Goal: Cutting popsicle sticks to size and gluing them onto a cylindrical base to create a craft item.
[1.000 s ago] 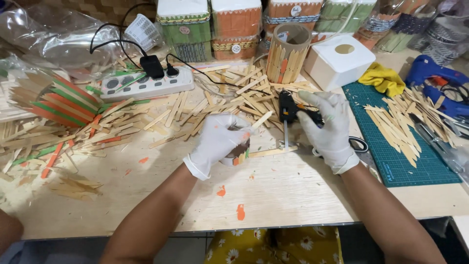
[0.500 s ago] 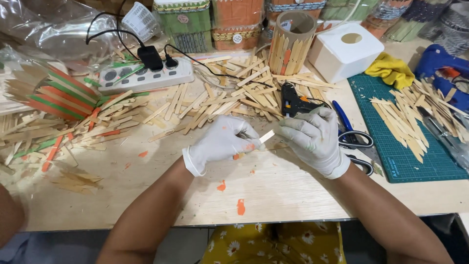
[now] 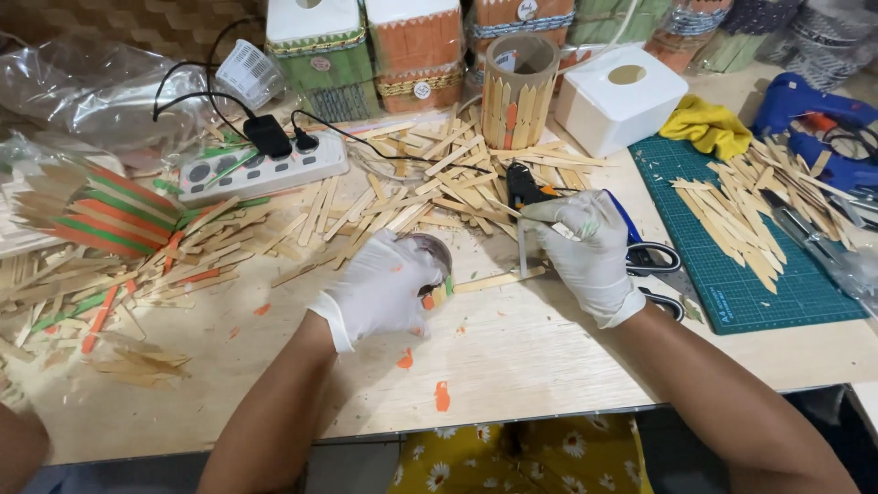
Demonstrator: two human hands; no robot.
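Since before: my right hand (image 3: 590,256) has lifted the glue gun (image 3: 526,187) slightly and tipped its nozzle down toward the stick; my left hand (image 3: 389,288) has slid a little nearer to me with the stick still in it.
Left grip: my gloved fingers are clenched around one end of a plain wooden stick (image 3: 494,280), with a small round clear lid or cup (image 3: 430,249) tucked under the same hand.
Stick: it lies flat on the table (image 3: 512,357), pointing right from my left hand, its far end just under the glue gun's nozzle.
Right grip: wrapped around the black glue gun with the orange trigger, holding it upright over the stick's right end.
Scissors: a blue-handled pair (image 3: 654,261) lies on the table just right of my right hand, partly hidden by it.
Cutting mat: green (image 3: 732,274), to the right, carrying a heap of cut sticks (image 3: 732,215).
Loose sticks: a wide scatter (image 3: 402,197) lies beyond my hands; painted orange and green ones (image 3: 101,215) are bundled at the left.
Power strip: white (image 3: 261,169), far left of centre, with black plugs in it.
Far edge: a stick-clad cylinder (image 3: 519,91), a white box with a round hole (image 3: 620,96), a yellow cloth (image 3: 709,128).
Far right: a blue glue gun (image 3: 805,105).
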